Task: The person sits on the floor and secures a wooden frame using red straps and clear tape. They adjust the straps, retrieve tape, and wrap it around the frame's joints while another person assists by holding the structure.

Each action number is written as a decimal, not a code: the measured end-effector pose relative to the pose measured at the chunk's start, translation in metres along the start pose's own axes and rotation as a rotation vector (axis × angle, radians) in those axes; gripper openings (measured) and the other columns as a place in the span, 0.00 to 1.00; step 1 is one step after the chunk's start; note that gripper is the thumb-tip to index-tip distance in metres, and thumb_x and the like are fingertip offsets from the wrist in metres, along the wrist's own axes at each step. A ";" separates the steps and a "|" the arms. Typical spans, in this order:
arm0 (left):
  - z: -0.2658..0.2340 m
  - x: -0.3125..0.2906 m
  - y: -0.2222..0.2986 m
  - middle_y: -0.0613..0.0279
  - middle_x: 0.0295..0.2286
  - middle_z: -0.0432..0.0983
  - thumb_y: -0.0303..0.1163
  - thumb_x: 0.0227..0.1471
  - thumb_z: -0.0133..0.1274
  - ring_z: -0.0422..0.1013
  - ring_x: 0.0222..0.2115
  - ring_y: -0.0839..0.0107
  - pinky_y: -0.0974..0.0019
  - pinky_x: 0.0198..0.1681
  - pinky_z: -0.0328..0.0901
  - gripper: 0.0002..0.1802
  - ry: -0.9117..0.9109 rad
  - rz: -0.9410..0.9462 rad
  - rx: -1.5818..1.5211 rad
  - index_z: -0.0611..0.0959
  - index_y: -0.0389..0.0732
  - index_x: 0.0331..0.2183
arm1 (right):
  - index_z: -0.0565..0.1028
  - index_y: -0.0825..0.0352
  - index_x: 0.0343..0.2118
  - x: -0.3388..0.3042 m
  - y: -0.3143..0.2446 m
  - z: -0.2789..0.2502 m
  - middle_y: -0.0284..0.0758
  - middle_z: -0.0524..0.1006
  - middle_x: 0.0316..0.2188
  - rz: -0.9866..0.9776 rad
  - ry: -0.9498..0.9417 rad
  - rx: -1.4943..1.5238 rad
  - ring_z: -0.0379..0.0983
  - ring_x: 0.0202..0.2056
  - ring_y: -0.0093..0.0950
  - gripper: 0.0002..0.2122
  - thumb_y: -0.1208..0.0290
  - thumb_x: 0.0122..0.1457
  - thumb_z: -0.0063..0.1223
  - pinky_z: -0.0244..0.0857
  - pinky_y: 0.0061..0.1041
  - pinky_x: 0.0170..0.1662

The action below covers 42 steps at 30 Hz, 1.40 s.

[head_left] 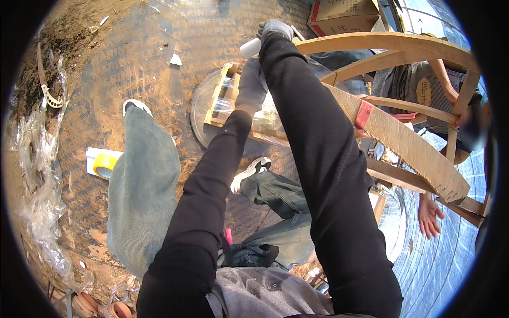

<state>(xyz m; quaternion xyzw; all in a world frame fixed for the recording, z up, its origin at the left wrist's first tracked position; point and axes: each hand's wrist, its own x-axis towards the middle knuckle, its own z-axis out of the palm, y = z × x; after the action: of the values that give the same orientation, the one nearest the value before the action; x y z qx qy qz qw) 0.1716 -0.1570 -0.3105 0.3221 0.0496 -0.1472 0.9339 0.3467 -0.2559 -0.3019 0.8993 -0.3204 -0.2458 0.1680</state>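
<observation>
Nearest to the camera, a grey sweatshirt hem and two black sleeves rise from the lower edge. Beside them stand the person's legs in faded grey-green jeans, one white shoe set on a brown printed plywood floor. A roll of yellow tape lies on a white sheet just beside the left leg, probably put there to stay within reach.

Further out, the left hand, in a grey glove, rests on a small pale wooden frame wrapped in clear plastic film, which lies on a round dark disc on the floor. Its fingers seem to press flat on the film, perhaps to keep it tight; whether they close around something cannot be told. The right hand, also gloved, is closed on a white cylindrical roll held just above the far end of the frame.

To the right, a large curved wooden rib structure comes close to the right sleeve, so that side is narrow; another person's open hand hangs below it. To the left there is more room, up to the crumpled clear plastic at the edge. Farthest away stands a brown cardboard box.
</observation>
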 end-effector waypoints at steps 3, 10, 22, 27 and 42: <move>-0.015 -0.012 -0.010 0.63 0.32 0.71 0.26 0.59 0.39 0.66 0.34 0.76 0.71 0.37 0.62 0.08 0.040 -0.068 -0.214 0.72 0.36 0.38 | 0.74 0.62 0.44 0.007 -0.009 0.028 0.36 0.76 0.43 -0.179 0.045 0.517 0.74 0.43 0.34 0.15 0.64 0.54 0.52 0.68 0.37 0.40; -0.041 -0.077 -0.024 0.61 0.33 0.72 0.30 0.58 0.41 0.67 0.35 0.72 0.69 0.39 0.63 0.09 0.192 -0.210 -0.232 0.73 0.38 0.38 | 0.71 0.67 0.46 -0.076 -0.054 0.063 0.44 0.75 0.42 -0.173 -0.104 0.970 0.73 0.44 0.39 0.16 0.65 0.56 0.45 0.65 0.38 0.44; -0.069 -0.256 -0.064 0.56 0.35 0.75 0.38 0.56 0.46 0.70 0.38 0.65 0.65 0.42 0.65 0.12 0.490 -0.430 0.248 0.75 0.40 0.38 | 0.63 0.76 0.46 -0.373 0.032 0.034 0.57 0.73 0.41 -0.102 -0.161 1.259 0.70 0.45 0.50 0.26 0.62 0.49 0.53 0.63 0.37 0.49; -0.141 -0.278 -0.008 0.54 0.35 0.76 0.41 0.55 0.48 0.72 0.39 0.62 0.63 0.43 0.66 0.14 0.602 -0.373 0.916 0.75 0.41 0.38 | 0.67 0.75 0.40 -0.423 0.066 0.058 0.55 0.74 0.35 -0.104 -0.086 1.182 0.72 0.42 0.47 0.22 0.60 0.50 0.52 0.65 0.37 0.43; -0.118 -0.270 0.023 0.63 0.34 0.77 0.39 0.52 0.54 0.74 0.35 0.67 0.60 0.42 0.71 0.13 0.203 -0.829 -0.368 0.77 0.43 0.37 | 0.69 0.72 0.39 -0.465 0.138 0.115 0.56 0.74 0.35 -0.126 -0.098 1.348 0.71 0.41 0.50 0.17 0.65 0.51 0.48 0.64 0.39 0.45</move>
<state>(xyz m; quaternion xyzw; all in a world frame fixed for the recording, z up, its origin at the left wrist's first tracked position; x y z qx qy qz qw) -0.0779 -0.0018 -0.3396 0.1165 0.2907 -0.4647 0.8282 -0.0978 -0.0683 -0.1778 0.8124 -0.3577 -0.0421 -0.4586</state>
